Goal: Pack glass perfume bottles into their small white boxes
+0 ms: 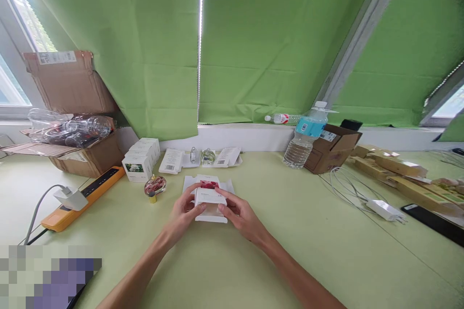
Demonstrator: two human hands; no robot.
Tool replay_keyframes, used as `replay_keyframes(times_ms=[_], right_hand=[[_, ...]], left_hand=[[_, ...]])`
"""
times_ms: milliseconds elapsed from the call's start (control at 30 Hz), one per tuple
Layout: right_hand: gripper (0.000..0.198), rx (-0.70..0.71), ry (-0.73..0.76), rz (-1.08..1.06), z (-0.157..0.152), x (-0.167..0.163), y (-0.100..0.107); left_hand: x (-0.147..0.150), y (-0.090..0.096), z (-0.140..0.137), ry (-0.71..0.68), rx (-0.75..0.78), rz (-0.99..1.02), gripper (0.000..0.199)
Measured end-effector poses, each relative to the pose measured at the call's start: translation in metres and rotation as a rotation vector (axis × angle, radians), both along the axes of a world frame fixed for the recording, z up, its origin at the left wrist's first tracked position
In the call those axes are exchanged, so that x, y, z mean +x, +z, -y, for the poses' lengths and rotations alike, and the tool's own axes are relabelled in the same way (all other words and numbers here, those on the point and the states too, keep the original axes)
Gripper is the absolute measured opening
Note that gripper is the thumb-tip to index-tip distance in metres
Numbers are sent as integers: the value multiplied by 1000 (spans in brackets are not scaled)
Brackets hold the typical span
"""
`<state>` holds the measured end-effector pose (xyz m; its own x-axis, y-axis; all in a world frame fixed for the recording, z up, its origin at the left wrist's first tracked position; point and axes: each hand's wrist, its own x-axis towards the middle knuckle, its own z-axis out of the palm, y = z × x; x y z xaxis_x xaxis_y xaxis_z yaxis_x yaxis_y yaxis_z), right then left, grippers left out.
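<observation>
Between both hands is a small white carton [210,196] with a red flower picture, its near end open and a flap hanging toward me. My left hand [186,206] grips its left side, thumb at the near edge. My right hand [239,211] holds the right side the same way. White cardboard flaps or a flat liner [226,186] lie around and behind the carton; which of these I cannot tell. To the left rests a round pinkish glass bottle [155,185] with a gold cap [152,197] in front of it.
White boxes [137,166] stand at the back left beside an orange power strip [87,198] and an open cardboard box [85,157]. Flattened cartons [172,161] and clear glass bottles [208,156] lie behind. A water bottle [302,142], a brown box [326,152] and a charger [384,210] are right.
</observation>
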<state>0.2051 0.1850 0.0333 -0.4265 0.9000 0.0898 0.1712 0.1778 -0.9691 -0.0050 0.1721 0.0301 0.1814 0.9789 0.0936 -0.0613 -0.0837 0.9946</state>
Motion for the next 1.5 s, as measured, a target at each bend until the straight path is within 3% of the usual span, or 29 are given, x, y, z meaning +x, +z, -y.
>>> replay_keyframes(times_ms=[367,600,1500], right_hand=[[66,-11,13,-17,2,-1,1],[81,-47,86,9,4,-4,-2],[75,-46,89,26,5,-5,-1]], left_hand=[[0,-1,-2,33,-13,23,67],[-1,-3,-3,49,-16,34,64],[-1,-1,-3,35,-44,14,64]])
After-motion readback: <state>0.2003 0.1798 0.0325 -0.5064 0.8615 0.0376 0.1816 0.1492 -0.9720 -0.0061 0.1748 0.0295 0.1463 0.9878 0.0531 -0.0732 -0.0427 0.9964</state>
